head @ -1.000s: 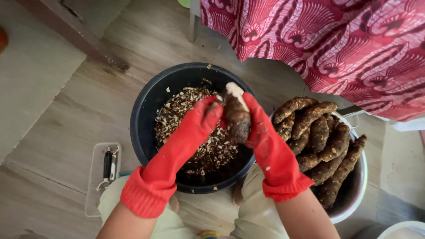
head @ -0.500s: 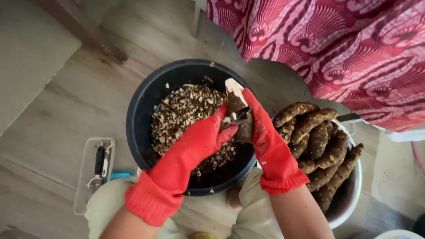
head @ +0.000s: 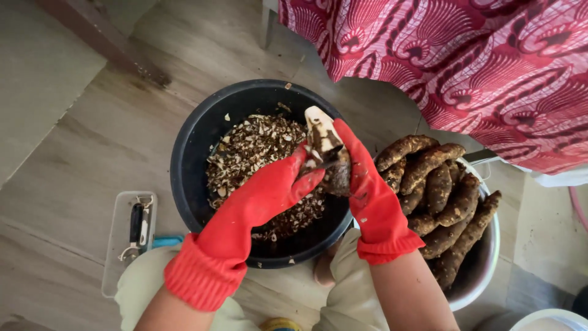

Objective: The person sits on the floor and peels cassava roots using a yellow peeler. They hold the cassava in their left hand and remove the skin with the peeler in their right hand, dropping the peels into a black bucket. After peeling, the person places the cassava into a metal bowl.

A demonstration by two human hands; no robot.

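Both my hands wear red rubber gloves. My right hand [head: 367, 196] grips a brown root tuber [head: 327, 150], partly peeled white at its upper end, over a black bucket [head: 196, 159]. My left hand [head: 263, 196] presses a small blade against the tuber's side; only a sliver of the blade shows. The bucket holds a heap of brown and white peelings [head: 257, 153]. To the right, a white bucket [head: 487, 270] is piled with several unpeeled brown tubers [head: 441, 190].
A clear plastic tray [head: 122, 245] with a small tool lies on the wooden floor at the left. A red patterned cloth [head: 465, 61] hangs at the upper right. My knees in pale trousers are below the buckets. A white rim shows at the bottom right.
My left hand slid along the tuber toward me, and the white peeled patch at the top has grown. The view shifted slightly.
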